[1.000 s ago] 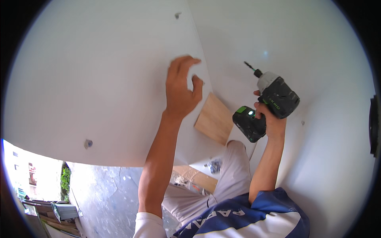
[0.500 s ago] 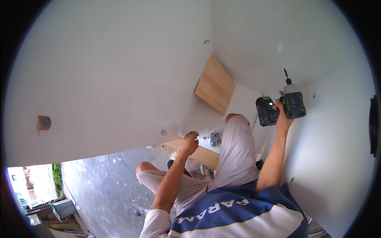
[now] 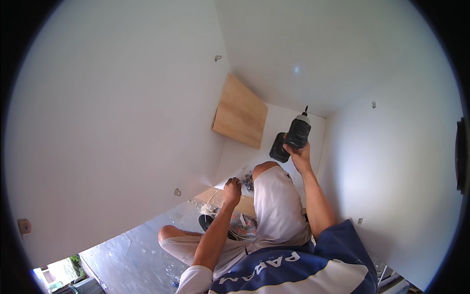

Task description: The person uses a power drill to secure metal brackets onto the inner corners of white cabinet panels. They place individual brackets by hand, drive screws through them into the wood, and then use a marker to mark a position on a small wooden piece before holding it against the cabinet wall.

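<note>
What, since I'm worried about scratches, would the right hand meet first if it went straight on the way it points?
Led by its bit, the cordless driver in the right hand would probably meet the far white panel first; the gap between can't be judged.

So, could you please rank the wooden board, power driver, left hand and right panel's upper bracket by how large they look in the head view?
1. Wooden board
2. Power driver
3. Left hand
4. Upper bracket
These are apparent sizes only.

The cordless impact driver (image 3: 298,132) is showing matt dark plastic; left of it, a plywood board (image 3: 241,111) is looking smooth.
</note>
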{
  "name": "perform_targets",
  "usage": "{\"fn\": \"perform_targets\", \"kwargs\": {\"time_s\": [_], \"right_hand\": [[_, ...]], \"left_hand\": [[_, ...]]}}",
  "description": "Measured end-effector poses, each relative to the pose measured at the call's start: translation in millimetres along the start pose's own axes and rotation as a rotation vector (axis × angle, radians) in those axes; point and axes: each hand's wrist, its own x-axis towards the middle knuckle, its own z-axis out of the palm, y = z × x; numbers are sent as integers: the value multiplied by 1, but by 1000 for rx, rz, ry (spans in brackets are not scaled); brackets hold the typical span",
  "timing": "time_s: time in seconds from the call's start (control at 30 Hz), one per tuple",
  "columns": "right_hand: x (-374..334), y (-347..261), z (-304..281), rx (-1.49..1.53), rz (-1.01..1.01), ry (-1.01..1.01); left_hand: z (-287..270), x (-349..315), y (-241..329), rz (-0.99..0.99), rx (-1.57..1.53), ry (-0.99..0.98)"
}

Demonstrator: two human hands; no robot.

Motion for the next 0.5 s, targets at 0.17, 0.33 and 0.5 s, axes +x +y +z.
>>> {"fn": "perform_targets", "kwargs": {"time_s": [0.17, 0.33, 0.5], "right_hand": [[-6, 5, 20, -89, -91, -28], [-8, 32, 7, -153, -158, -20], [-17, 52, -17, -57, -76, -11]], "left_hand": [[-2, 10, -20, 53, -67, -23], [-8, 30, -32, 122, -211, 12], [-5, 44, -34, 22, -261, -120]]}}
